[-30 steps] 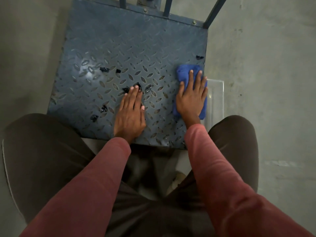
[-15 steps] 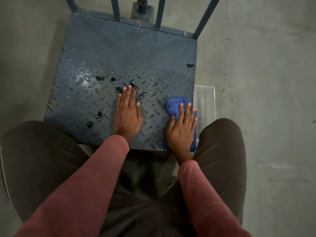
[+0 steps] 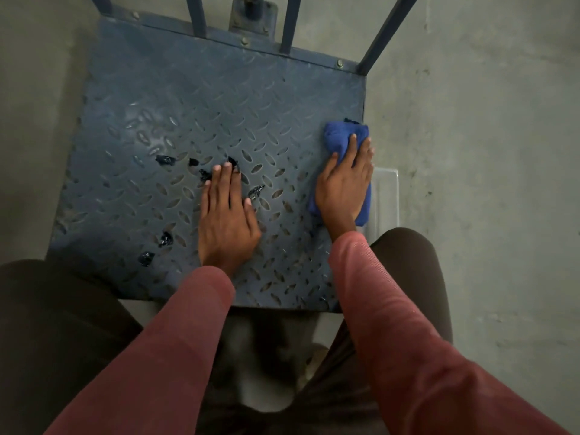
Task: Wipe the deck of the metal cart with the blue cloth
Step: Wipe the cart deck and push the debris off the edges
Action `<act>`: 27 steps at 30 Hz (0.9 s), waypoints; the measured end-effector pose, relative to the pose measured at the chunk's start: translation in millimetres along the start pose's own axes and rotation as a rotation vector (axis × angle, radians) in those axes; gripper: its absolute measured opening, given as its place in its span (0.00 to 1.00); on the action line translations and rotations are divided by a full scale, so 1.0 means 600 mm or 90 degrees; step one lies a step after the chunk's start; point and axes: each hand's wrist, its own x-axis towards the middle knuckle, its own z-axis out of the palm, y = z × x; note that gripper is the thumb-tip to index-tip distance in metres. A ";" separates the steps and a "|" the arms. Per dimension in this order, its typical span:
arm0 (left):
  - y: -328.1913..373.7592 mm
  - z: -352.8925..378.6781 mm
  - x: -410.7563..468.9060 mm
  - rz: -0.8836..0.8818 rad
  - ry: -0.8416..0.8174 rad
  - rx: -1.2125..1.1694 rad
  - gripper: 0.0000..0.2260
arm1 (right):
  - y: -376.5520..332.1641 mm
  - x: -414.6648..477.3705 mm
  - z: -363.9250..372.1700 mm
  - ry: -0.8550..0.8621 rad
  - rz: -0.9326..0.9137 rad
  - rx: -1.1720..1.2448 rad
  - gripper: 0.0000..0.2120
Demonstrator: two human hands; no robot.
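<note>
Hands both flat | right hand (image 3: 343, 186) presses blue cloth (image 3: 340, 138), half hidden | left hand (image 3: 226, 221) on deck (image 3: 219, 98)

The blue cloth (image 3: 340, 139), bunched into a long wad, lies along the right edge of the metal cart's deck (image 3: 219, 98), roughly midway between its near and far ends, pressed under my right hand (image 3: 343, 186). Its far end shows past my fingers (image 3: 352, 152), its near end beside my wrist. The deck is dark blue-grey tread plate with raised diamond lugs, lying level, bolted along its far edge below upright bars (image 3: 196, 14). Small glossy black scraps (image 3: 165, 159) dot its left and centre.
</note>
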 end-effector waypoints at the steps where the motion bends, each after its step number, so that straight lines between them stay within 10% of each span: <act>1: 0.000 0.000 0.000 -0.002 0.000 0.003 0.26 | -0.005 0.011 0.005 -0.008 -0.020 -0.017 0.27; 16: -0.001 0.002 0.000 0.008 0.025 0.001 0.26 | -0.052 -0.058 0.008 -0.138 -0.353 -0.048 0.28; 27: 0.000 0.002 0.001 0.011 0.029 0.008 0.26 | 0.022 -0.133 -0.039 -0.110 -0.151 -0.111 0.32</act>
